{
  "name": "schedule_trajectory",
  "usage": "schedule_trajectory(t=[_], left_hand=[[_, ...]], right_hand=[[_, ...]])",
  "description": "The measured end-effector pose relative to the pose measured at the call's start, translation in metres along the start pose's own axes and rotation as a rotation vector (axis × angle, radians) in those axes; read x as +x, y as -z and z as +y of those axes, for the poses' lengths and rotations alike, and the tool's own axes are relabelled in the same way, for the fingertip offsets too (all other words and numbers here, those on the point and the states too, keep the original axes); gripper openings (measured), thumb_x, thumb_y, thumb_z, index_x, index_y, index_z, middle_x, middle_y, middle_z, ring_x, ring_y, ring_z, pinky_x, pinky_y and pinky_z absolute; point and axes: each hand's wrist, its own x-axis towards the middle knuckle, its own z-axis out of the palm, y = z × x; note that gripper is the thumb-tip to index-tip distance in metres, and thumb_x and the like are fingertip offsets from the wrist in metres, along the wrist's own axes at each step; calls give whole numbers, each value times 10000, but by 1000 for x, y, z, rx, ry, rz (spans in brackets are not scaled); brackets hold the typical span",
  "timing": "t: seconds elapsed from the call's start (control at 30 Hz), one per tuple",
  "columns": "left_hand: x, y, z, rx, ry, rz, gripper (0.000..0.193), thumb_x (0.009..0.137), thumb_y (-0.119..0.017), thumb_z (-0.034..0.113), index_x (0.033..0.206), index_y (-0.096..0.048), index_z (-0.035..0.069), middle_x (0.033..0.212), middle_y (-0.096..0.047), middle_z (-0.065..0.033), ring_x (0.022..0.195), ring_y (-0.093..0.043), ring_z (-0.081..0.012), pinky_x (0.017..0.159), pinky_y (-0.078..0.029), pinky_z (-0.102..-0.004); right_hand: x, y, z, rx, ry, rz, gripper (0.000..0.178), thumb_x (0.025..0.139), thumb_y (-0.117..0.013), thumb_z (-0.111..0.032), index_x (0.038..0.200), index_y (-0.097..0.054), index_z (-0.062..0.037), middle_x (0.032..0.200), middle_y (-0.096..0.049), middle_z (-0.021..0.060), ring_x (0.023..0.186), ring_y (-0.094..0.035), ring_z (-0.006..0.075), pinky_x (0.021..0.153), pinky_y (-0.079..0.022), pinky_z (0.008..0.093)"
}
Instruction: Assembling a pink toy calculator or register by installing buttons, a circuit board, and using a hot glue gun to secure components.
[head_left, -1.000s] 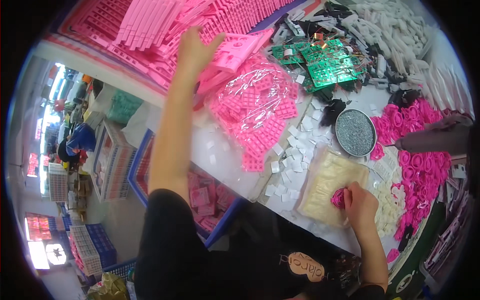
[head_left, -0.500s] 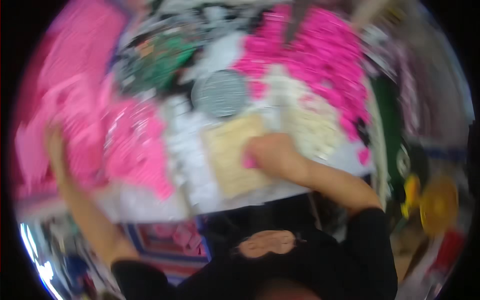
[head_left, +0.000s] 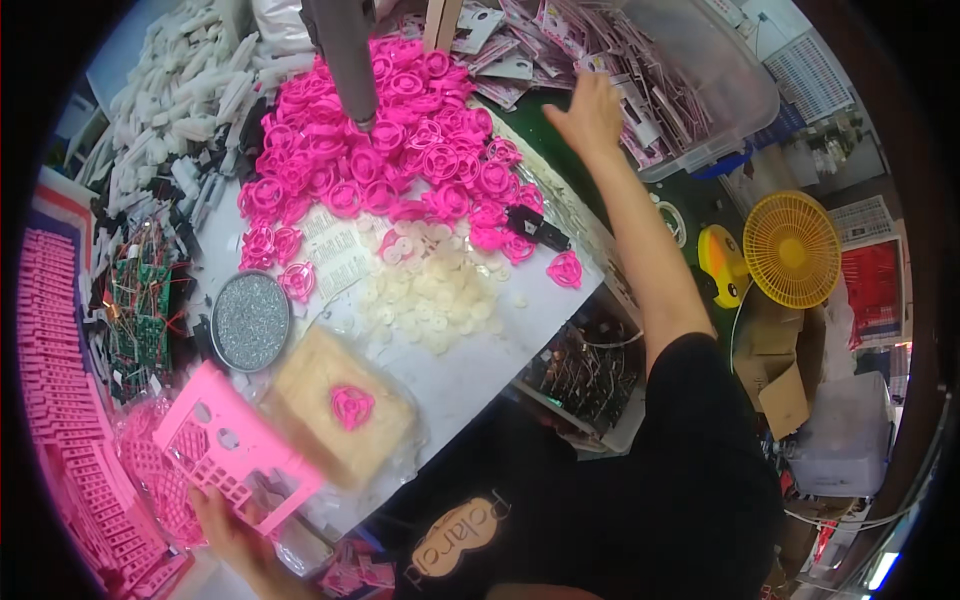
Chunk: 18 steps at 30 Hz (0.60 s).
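Observation:
My left hand (head_left: 228, 530) grips the lower edge of a pink plastic panel (head_left: 215, 432) that has a grid of square holes and round openings. The panel is tilted beside a tan foam pad (head_left: 300, 385). One magenta ring part (head_left: 351, 407) lies on the pad. My right hand (head_left: 590, 112) is stretched out to the far right, thumb apart from the fingers, with nothing visible in it. Its fingertips are at the printed cards (head_left: 640, 85) heaped in a clear plastic bin (head_left: 745, 95); whether they touch a card I cannot tell.
Magenta ring parts (head_left: 400, 150) are heaped under a grey hanging tool (head_left: 345, 65). Near them lie cream discs (head_left: 430, 295) and a round dish of screws (head_left: 250, 320). Circuit boards (head_left: 140, 310), white plastic parts (head_left: 180, 120) and stacked pink panels (head_left: 65, 370) fill the left. A yellow fan (head_left: 793, 250) stands right.
My view has turned to the right. My left hand has brought a pink panel from the left stack toward the pad. My right hand has left the pad and reached the card bin.

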Motion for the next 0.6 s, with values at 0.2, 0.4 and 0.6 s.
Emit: schedule_trajectory(t=[0.2,0.4,0.6], left_hand=[[-16,-58,11,-27,-45,-118,626,1027,-533,146,1607,-301,190,1175,-632,-24,917,-598,-103,690,-502,-232],[-28,-44,-10,42,-241,-115,682,1030,-514,71,1638,-221,171,1206,-597,-44,863,-534,-92,698,-482,-251],[-45,-84,-28,484,-970,-231,1057,793,-834,438,1573,-242,40,1407,-452,-167,1195,-528,-299,956,-457,-414]], right_hand=[[48,-29,81,-24,-109,94,333,852,-650,-259,1134,-672,-82,1095,-680,185,941,-683,420,823,-540,537],[27,63,59,499,-177,375,312,827,-667,-148,1117,-696,-37,998,-753,163,824,-720,273,780,-549,371],[-91,192,-73,1411,-61,-648,539,787,-516,47,1313,-588,-46,956,-676,12,698,-532,5,584,-367,162]])
